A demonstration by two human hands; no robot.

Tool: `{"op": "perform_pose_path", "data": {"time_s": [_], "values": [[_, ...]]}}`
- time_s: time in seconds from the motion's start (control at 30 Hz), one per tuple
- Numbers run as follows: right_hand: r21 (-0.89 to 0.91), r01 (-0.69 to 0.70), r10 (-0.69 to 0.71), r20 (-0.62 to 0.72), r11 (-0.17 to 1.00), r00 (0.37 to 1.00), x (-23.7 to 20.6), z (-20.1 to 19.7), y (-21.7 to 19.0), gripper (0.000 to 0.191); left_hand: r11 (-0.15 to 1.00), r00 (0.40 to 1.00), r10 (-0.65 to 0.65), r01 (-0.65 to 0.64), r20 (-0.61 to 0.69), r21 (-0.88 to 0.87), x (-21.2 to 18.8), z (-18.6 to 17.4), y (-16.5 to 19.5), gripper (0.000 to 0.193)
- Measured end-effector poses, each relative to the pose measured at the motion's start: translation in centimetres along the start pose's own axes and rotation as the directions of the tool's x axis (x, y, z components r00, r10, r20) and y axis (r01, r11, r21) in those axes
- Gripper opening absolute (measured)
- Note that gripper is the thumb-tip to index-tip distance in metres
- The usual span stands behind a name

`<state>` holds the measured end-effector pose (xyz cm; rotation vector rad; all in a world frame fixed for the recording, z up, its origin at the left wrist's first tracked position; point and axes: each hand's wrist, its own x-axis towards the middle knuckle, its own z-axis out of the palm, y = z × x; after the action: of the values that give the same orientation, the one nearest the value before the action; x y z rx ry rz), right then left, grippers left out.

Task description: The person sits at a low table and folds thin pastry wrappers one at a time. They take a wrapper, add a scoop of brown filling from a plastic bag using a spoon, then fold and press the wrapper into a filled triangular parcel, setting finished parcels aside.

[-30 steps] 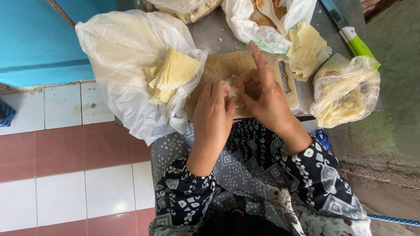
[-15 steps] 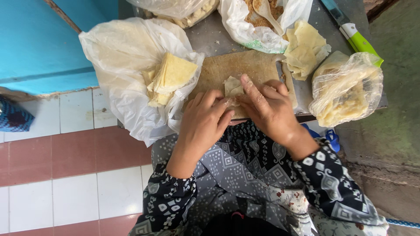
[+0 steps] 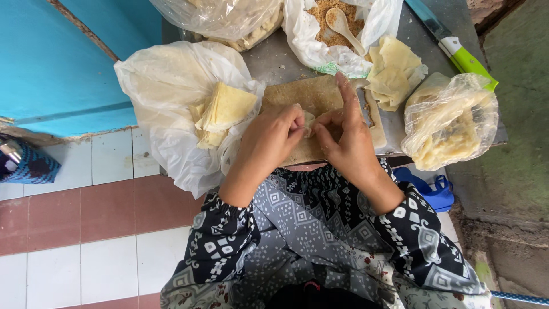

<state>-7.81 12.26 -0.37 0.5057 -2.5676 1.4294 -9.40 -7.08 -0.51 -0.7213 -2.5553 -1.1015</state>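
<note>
Both my hands meet over the wooden board (image 3: 297, 94) at the table's near edge, and between them sits the small pale wrapper (image 3: 309, 120) I am folding. My left hand (image 3: 269, 143) is curled, its fingertips (image 3: 298, 121) pinching the wrapper's left side. My right hand (image 3: 346, 140) pinches the other side with thumb and bent fingers, while the index finger sticks straight out toward the bag of brown filling (image 3: 334, 26). Only a small corner of the wrapper shows between my fingertips, so I cannot tell how far it is folded (or whether filling is already inside).

I judge the wrapper to be very light, thin and soft, limp like a sheet of dough, and easy to tear if pulled. It wants a gentle pinch at the edges and corners, with the board taking its weight from below, not a squeeze in the middle. It may be a little tacky, too, since crumbs cling to the board around it.

The wrapper lies right at my fingertips, touching both hands, just above the board's middle.

To my left a white plastic bag (image 3: 171, 109) lies open with a stack of yellow sheets (image 3: 226, 109) in it, just beside my left hand. More loose sheets (image 3: 394, 71) lie beyond my right hand, and a clear bag (image 3: 449, 123) of pale pieces sits at the table's right end. A white spoon (image 3: 343, 26) rests in the filling, and a green-handled knife (image 3: 463, 54) lies at the far right.
</note>
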Motion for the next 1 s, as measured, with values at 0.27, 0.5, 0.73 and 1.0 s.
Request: {"op": "perform_pose_path", "data": {"time_s": [0.27,0.5,0.73,1.0], "values": [[0.040,0.125,-0.128,0.071,0.991,0.989,1.5,0.0,0.0,0.100,0.997,0.997,0.073,-0.072,-0.018,0.029,-1.2,-1.1,0.4,0.012],[0.008,0.134,-0.133,0.233,0.991,0.963,2.2,-1.7,-0.3,0.098,0.999,0.999,-0.037,0.037,-0.040,-0.016,-1.7,-0.5,0.3,0.011],[-0.049,-0.053,0.063,0.210,0.997,0.976,4.1,-0.6,-0.9,0.099,0.984,0.986,-0.158,0.152,-0.058,-0.098,-0.7,0.3,0.4,0.013],[-0.262,0.354,-0.319,0.167,0.898,0.933,2.2,-1.7,-0.8,0.088,0.988,0.990,0.117,-0.107,-0.082,0.112,-1.5,-1.2,0.3,0.011]]}}
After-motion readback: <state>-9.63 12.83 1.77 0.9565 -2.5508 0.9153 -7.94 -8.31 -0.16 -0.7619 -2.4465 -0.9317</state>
